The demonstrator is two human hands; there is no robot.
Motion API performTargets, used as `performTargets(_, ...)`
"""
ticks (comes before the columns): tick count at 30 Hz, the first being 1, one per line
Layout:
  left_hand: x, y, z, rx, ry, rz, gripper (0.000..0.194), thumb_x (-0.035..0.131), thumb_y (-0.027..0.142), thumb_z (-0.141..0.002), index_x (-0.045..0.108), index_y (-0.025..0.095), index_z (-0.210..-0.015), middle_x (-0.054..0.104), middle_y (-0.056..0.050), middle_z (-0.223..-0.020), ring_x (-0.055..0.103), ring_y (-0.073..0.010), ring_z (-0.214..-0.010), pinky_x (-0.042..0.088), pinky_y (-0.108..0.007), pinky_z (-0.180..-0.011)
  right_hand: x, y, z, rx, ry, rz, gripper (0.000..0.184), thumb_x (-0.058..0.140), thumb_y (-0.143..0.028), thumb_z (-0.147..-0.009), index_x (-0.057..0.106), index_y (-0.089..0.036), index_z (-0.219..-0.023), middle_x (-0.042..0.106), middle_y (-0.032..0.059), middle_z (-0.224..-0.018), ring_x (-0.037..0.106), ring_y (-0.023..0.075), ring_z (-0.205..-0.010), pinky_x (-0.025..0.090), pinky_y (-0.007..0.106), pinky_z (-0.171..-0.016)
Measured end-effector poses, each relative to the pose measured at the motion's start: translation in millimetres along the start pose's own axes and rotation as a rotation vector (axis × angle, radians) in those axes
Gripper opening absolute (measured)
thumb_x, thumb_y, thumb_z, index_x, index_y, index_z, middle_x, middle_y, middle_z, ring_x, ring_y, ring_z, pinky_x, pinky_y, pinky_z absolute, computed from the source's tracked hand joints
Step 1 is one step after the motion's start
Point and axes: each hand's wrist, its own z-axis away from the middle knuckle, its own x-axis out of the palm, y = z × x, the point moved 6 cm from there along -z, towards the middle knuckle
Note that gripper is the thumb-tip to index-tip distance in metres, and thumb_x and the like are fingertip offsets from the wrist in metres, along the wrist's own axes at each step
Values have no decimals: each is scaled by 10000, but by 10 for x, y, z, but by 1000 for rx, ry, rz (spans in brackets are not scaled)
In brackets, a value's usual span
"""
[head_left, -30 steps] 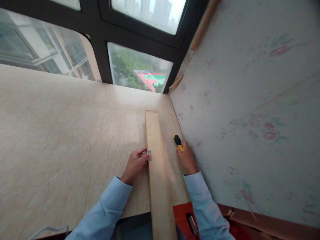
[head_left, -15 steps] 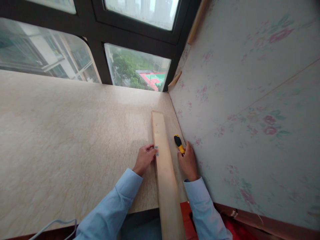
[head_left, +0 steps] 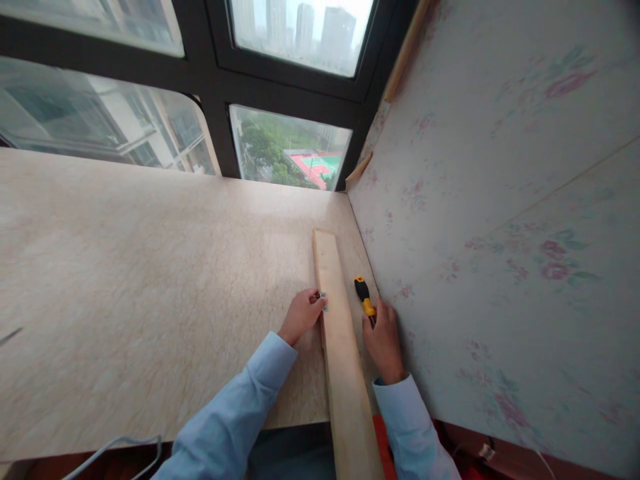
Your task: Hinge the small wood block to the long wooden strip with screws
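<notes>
A long pale wooden board (head_left: 341,360) lies lengthwise on the marble-patterned sill, its near end reaching past the sill's front edge. At the board's left edge my left hand (head_left: 303,315) is closed, thumb and fingers pinching a small metal bracket (head_left: 324,301) against the wood. Two hole-bearing tabs of the bracket show on top; the rest is hidden by my fingers. To the right of the board, close to the wall, my right hand (head_left: 384,340) grips a screwdriver (head_left: 365,295) near the lower end of its black and yellow handle. The handle points away from me, and the tip is hidden.
A wallpapered wall (head_left: 490,220) rises close on the right. Dark-framed windows (head_left: 295,87) stand behind the sill (head_left: 165,287). A thin pointed object (head_left: 10,336) lies at the far left. A white cable (head_left: 117,441) hangs near the front edge, and something red (head_left: 384,443) shows below right.
The view has shifted, so the scene appears slightly lower and farther right. A thin pointed object has come into view at left. Both hands keep nearly the same places beside the board.
</notes>
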Motion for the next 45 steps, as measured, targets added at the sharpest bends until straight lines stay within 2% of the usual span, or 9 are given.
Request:
performTargets(3, -33, 76, -19, 72, -33, -185, 197, 557, 277, -785, 683, 125, -774, 660, -45, -717, 594, -167, -677, 387, -232, -564, -3, -15, 24, -20, 18, -5, 509, 424, -293, -869, 496, -104, -1337, 534, 185, -1121, 525, 326, -1086, 456, 514, -975)
performTargets(6, -72, 94, -23, 53, -29, -282, 205, 562, 300, -792, 657, 133, -721, 620, -34, -644, 564, -162, -607, 352, -235, -529, -9, -27, 37, -43, 26, -18, 477, 428, -280, -876, 518, -105, -1310, 547, 186, -1116, 526, 327, -1084, 460, 522, -975)
performTargets(17, -164, 159, -15, 14, 18, -394, 198, 639, 309, -749, 651, 154, -627, 574, -19, -541, 535, -155, -525, 316, -249, -525, -36, 30, 105, -61, 49, -84, 413, 460, -294, -885, 557, -170, -1268, 576, 149, -1107, 546, 301, -1078, 463, 509, -974)
performTargets(22, -192, 165, -35, -30, 39, -414, 188, 678, 279, -726, 646, 149, -594, 570, -17, -522, 542, -160, -526, 312, -253, -527, -19, 31, 103, -50, 39, -82, 427, 450, -297, -886, 566, -134, -1263, 582, 168, -1109, 536, 309, -1097, 457, 508, -984)
performTargets(27, -177, 248, 1, -3, 98, -518, 102, 687, 227, -737, 710, 128, -745, 628, -44, -597, 603, -196, -619, 380, -276, -605, -8, 53, 101, -54, 40, -79, 429, 455, -306, -881, 569, -139, -1259, 585, 171, -1116, 539, 310, -1091, 449, 511, -994)
performTargets(30, -140, 297, 37, 12, 119, -594, 171, 669, 200, -757, 731, 116, -892, 687, -92, -738, 647, -229, -758, 427, -298, -706, -11, 57, 101, -69, 55, -66, 422, 455, -308, -879, 578, -142, -1247, 594, 173, -1106, 548, 315, -1072, 453, 524, -981)
performTargets(35, -59, 371, 113, 27, 122, -713, 187, 592, 179, -825, 700, 145, -973, 719, -137, -967, 659, -256, -933, 442, -315, -790, -8, 61, 105, -83, 56, -59, 415, 456, -315, -887, 569, -153, -1252, 587, 165, -1104, 547, 315, -1071, 455, 517, -980)
performTargets(41, -60, 395, 209, 18, 144, -715, 224, 555, 185, -857, 688, 141, -1032, 714, -164, -1019, 657, -301, -979, 454, -358, -815, 5, 91, 106, -70, 23, -55, 439, 457, -346, -889, 561, -141, -1263, 587, 176, -1137, 542, 328, -1103, 445, 522, -998)
performTargets(45, -99, 384, 220, 33, 162, -647, 248, 556, 192, -859, 695, 166, -1062, 724, -146, -1002, 669, -280, -953, 467, -348, -821, 12, 89, 119, -73, 0, -42, 470, 446, -369, -896, 540, -130, -1291, 574, 182, -1163, 533, 338, -1129, 431, 532, -1023)
